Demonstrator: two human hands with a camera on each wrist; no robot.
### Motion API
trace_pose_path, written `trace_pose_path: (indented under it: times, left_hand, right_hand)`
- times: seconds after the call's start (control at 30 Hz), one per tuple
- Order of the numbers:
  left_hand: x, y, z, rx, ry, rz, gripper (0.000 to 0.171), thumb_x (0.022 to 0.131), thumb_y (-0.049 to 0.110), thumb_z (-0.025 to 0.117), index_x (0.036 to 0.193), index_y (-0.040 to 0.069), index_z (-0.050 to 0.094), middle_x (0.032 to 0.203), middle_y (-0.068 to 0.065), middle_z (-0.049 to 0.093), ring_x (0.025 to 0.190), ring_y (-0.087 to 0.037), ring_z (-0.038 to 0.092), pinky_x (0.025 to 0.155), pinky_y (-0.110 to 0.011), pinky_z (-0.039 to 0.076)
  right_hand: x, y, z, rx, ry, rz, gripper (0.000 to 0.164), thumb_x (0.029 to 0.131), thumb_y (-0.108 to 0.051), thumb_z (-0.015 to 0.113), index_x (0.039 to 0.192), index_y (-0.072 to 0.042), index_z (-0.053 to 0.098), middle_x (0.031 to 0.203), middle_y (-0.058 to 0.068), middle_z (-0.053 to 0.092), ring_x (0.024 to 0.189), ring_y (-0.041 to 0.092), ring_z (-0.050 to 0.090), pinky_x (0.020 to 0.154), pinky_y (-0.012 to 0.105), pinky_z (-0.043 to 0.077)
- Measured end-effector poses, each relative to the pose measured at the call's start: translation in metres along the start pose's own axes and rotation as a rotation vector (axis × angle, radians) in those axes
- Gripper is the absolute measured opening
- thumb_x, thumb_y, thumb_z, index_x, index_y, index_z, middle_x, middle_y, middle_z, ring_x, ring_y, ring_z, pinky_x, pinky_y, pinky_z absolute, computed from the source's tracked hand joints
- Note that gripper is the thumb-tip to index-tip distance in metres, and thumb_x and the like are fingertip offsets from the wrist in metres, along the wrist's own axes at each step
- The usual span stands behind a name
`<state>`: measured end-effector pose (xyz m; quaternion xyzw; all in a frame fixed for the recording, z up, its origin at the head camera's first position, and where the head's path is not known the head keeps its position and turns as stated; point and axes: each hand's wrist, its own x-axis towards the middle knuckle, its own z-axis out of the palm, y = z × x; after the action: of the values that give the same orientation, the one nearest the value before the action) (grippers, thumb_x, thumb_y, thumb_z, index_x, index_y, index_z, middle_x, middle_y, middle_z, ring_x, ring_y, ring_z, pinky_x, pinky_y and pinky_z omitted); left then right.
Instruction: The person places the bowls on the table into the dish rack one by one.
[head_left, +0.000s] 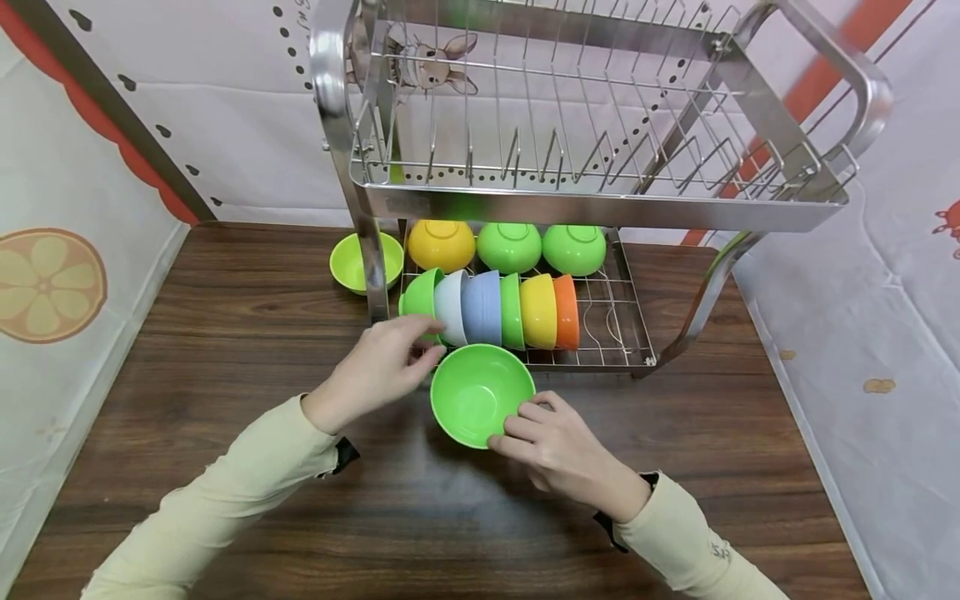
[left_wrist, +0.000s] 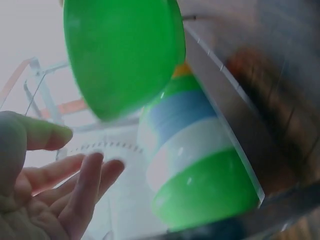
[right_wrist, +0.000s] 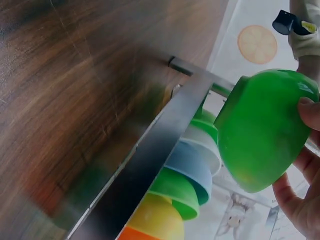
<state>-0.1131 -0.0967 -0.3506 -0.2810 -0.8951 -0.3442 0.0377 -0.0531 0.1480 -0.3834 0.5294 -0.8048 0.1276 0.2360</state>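
Observation:
My right hand (head_left: 551, 446) pinches the rim of a green bowl (head_left: 480, 396) held in front of the rack, its inside facing up in the head view. The right wrist view shows the thumb on the outside of this green bowl (right_wrist: 267, 130). My left hand (head_left: 378, 362) is beside the left end of a row of bowls, fingers spread and nothing between them in the left wrist view. That row stands on edge: a green bowl (head_left: 420, 296), a whitish bowl (head_left: 452, 308), a blue bowl (head_left: 482, 308), another green bowl (head_left: 512, 312), a yellow bowl (head_left: 538, 312) and an orange bowl (head_left: 567, 312).
Behind the row, a yellow-orange bowl (head_left: 441, 247) and two green bowls (head_left: 510, 250) sit upside down on the lower rack (head_left: 637, 333). A lime bowl (head_left: 347, 262) stands by the left post. The upper wire shelf (head_left: 600, 208) overhangs the back. Dark wood table (head_left: 247, 333) lies below.

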Motion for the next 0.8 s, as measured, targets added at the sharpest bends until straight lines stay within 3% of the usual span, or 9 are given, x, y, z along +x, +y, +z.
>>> trace_pose_path:
  times: [0.2, 0.37, 0.47, 0.7, 0.8]
  left_hand:
    - [-0.004, -0.006, -0.021, 0.077, 0.281, -0.001, 0.030, 0.081, 0.006, 0.063, 0.109, -0.003, 0.057, 0.097, -0.015, 0.059, 0.080, -0.022, 0.061, 0.062, -0.029, 0.052]
    - [-0.005, -0.019, -0.031, 0.072, 0.413, -0.090, 0.038, 0.082, 0.004, 0.062, 0.116, -0.005, 0.048, 0.104, -0.019, 0.050, 0.086, -0.025, 0.057, 0.065, -0.032, 0.051]
    - [-0.005, -0.028, -0.033, 0.025, 0.417, -0.143, 0.041, 0.084, 0.003, 0.059, 0.120, -0.007, 0.044, 0.109, -0.020, 0.048, 0.087, -0.026, 0.057, 0.065, -0.033, 0.051]
    - [-0.002, -0.045, -0.031, -0.149, 0.299, -0.225, 0.033, 0.089, 0.004, 0.053, 0.121, -0.003, 0.048, 0.112, -0.021, 0.057, 0.089, -0.033, 0.062, 0.065, -0.007, 0.039]
    - [-0.001, -0.048, -0.030, -0.167, 0.285, -0.258, 0.030, 0.089, 0.004, 0.053, 0.119, -0.002, 0.050, 0.105, -0.021, 0.060, 0.086, -0.031, 0.062, 0.067, -0.013, 0.042]
  right_hand:
    - [-0.002, 0.008, -0.007, 0.032, 0.079, 0.045, 0.023, 0.075, -0.001, 0.049, 0.084, -0.017, 0.064, 0.070, -0.005, 0.052, 0.068, 0.015, 0.051, 0.072, 0.034, 0.044]
    - [-0.005, 0.015, -0.015, 0.068, 0.172, 0.101, 0.020, 0.089, -0.011, 0.048, 0.082, -0.013, 0.066, 0.071, -0.004, 0.057, 0.068, 0.016, 0.052, 0.070, 0.035, 0.044]
    - [-0.007, 0.019, -0.021, 0.085, 0.215, 0.145, 0.026, 0.094, -0.016, 0.044, 0.082, -0.010, 0.066, 0.071, -0.002, 0.058, 0.068, 0.017, 0.052, 0.068, 0.035, 0.043]
    - [-0.016, 0.036, -0.034, 0.150, 0.301, 0.255, 0.026, 0.094, -0.019, 0.049, 0.081, -0.007, 0.067, 0.072, 0.000, 0.058, 0.068, 0.017, 0.053, 0.069, 0.032, 0.040]
    - [-0.024, 0.045, -0.036, 0.218, 0.351, 0.310, 0.027, 0.093, -0.021, 0.051, 0.081, -0.002, 0.066, 0.071, 0.003, 0.058, 0.068, 0.016, 0.051, 0.069, 0.029, 0.039]
